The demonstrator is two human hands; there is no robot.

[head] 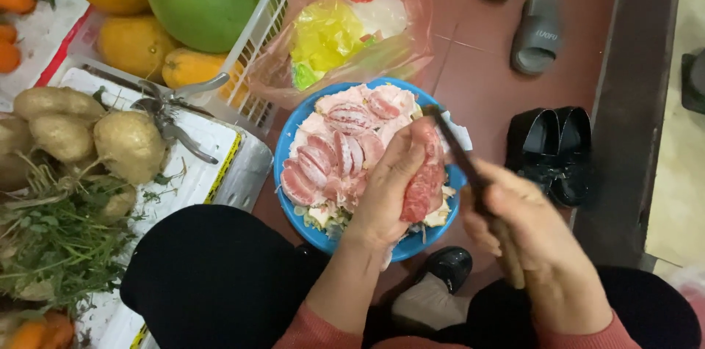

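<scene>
While held, pomelo segment [424, 180] upright, knife [459, 154] diagonal

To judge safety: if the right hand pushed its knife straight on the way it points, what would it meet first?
Probably the pink pomelo segment held in the left hand; the knife from the right hand already lies along it. Depth is unclear.

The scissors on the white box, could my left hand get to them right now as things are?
Probably not right away. The scissors lie uncovered on the white box, left of the blue bowl, so the path looks open. But your left hand is holding a pomelo segment, so you'd need to put that down first.
</scene>
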